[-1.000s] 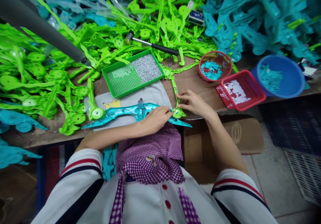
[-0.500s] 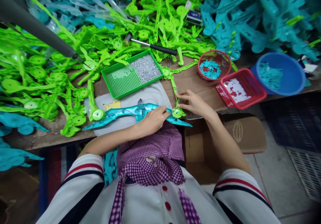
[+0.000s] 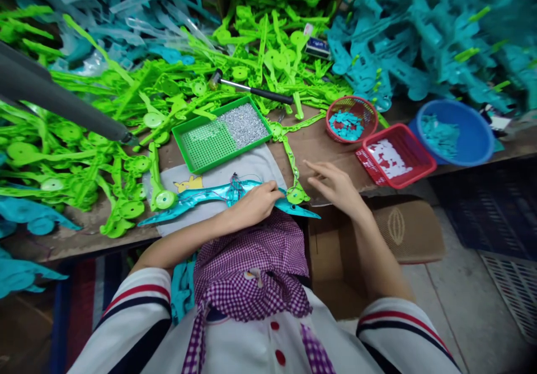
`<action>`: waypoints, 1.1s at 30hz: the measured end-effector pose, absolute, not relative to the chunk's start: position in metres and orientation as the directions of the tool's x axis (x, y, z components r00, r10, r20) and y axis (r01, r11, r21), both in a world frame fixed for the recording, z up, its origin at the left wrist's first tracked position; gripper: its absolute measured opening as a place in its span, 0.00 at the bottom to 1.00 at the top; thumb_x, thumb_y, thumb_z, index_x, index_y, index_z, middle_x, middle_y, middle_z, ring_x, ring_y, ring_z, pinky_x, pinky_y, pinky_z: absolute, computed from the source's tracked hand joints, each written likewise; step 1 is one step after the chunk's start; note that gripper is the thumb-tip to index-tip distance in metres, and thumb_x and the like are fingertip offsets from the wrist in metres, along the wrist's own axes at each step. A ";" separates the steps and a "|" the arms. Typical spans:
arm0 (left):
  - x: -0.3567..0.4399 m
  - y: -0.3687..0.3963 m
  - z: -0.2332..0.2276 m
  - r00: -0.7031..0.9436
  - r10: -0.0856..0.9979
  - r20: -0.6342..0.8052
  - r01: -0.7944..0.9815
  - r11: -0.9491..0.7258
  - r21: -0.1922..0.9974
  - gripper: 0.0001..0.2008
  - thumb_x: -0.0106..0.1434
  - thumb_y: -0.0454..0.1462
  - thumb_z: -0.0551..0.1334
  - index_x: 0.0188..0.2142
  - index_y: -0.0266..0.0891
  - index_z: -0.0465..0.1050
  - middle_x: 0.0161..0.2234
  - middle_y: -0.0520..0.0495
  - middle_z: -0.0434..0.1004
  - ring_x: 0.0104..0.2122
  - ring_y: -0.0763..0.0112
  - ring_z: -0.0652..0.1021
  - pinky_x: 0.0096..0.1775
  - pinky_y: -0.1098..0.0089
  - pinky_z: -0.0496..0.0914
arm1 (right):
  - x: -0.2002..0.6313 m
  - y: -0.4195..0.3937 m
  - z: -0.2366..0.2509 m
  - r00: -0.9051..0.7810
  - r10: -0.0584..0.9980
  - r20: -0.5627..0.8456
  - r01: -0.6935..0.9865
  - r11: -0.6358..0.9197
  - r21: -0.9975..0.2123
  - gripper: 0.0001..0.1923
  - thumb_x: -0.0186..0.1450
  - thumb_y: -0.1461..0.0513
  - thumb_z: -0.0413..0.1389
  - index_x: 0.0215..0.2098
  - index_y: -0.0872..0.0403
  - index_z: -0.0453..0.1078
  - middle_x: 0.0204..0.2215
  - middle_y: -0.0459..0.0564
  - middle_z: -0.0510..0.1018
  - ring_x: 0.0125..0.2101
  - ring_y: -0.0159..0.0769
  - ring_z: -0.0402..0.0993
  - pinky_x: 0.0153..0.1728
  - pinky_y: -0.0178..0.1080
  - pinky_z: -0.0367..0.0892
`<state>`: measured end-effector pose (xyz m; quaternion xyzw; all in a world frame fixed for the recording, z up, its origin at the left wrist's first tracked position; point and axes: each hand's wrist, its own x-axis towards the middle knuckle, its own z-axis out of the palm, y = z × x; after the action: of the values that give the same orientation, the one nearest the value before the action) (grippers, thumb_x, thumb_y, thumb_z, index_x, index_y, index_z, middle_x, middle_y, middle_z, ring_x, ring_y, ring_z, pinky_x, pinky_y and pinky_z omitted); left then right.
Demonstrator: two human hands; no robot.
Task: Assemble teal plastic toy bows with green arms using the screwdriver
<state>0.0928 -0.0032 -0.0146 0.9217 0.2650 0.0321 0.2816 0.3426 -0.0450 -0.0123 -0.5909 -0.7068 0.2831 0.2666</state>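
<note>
The left hand [image 3: 254, 205] is pressing down on a teal plastic bow [image 3: 218, 195] lying across the bench [image 3: 323, 145], its fingertips hiding part of the piece. Just right, the right hand [image 3: 335, 184] is hovering open-fingered beside a green disc piece [image 3: 296, 195], touching nothing clearly.

A long shiny blue-green plastic bow [image 3: 201, 198] lies flat on a white cloth at the near edge of the surface. It is curved, with pointed ends to the left and right. A green bow piece [image 3: 293, 181] lies across its right end, with a round disc there.
</note>
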 end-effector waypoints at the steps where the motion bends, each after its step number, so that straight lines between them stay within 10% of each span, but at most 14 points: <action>1: 0.093 -0.003 -0.015 0.857 0.507 -0.092 0.473 -0.703 0.531 0.17 0.68 0.28 0.52 0.48 0.36 0.77 0.39 0.43 0.72 0.37 0.67 0.74 0.41 0.67 0.70 | 0.336 -0.054 -0.009 -0.146 0.986 0.085 0.689 0.163 -0.706 0.21 0.71 0.56 0.53 0.61 0.45 0.70 0.52 0.53 0.78 0.49 0.43 0.76 0.53 0.50 0.73; 33: 0.082 0.001 -0.020 0.867 0.497 -0.042 0.410 -0.663 0.626 0.14 0.72 0.32 0.53 0.47 0.36 0.77 0.39 0.43 0.73 0.38 0.68 0.75 0.42 0.68 0.71 | 0.328 -0.103 -0.038 -0.074 0.993 0.089 0.676 0.115 -0.728 0.17 0.69 0.54 0.56 0.54 0.46 0.73 0.50 0.54 0.79 0.52 0.46 0.76 0.55 0.54 0.71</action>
<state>0.0818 0.0006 -0.0201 0.9094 0.2495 0.0664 0.3261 0.3282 -0.1026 -0.0383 -0.6105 -0.6836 0.2637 0.3006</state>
